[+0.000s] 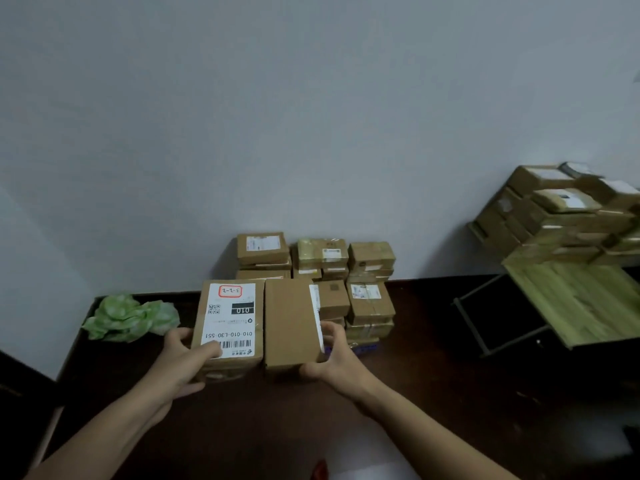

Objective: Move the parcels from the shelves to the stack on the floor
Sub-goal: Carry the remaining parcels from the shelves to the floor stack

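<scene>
Left hand point(183, 358) fingers curl round white-labelled brown cardboard box point(230, 320). Right hand point(334, 355) fingers clasp plain brown cardboard box point(289, 323). Boxes touch side by side, just before brown parcel stack point(370, 303) on dark floor point(433, 375). Lower level, squeeze inward (pair could split), seat against front row.

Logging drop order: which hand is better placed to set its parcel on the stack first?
Probably the right hand: its plain box is nearest the stack; the left hand holds the labelled box further left.
</scene>
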